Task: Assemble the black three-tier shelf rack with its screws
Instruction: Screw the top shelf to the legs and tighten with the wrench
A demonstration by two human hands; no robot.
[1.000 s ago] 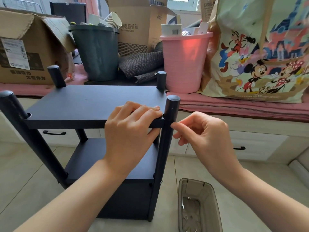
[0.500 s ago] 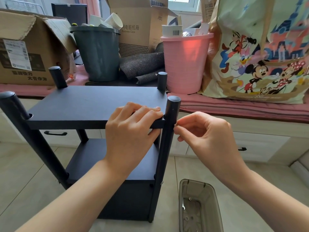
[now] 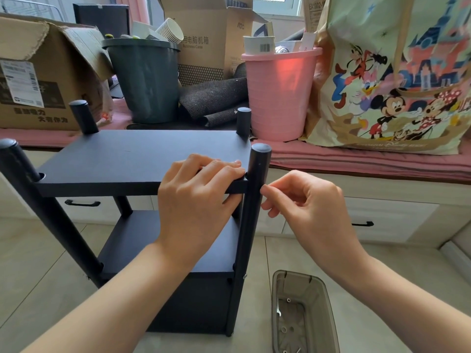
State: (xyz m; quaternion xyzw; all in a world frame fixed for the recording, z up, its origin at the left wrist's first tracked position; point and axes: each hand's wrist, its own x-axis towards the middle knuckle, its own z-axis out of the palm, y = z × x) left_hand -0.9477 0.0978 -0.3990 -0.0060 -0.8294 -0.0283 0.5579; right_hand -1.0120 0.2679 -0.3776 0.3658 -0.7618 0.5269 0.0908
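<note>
Rack [image 3: 142, 159] upright on floor, long axis vertical; four posts, three shelves. Left hand [image 3: 196, 200] grips top shelf's front edge beside near-right post [image 3: 251, 225]. Right hand [image 3: 305, 205] fingertips pinched together at that post; screw not discernible. Tray [image 3: 328, 314] right of rack.

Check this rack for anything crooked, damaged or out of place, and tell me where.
One thing stands out: the near-left post leans outward, so a gap shows in the top shelf notch there. The near-right post sits snug against its corner, where the left hand grips the shelf and the right hand pinches at the post.
</note>
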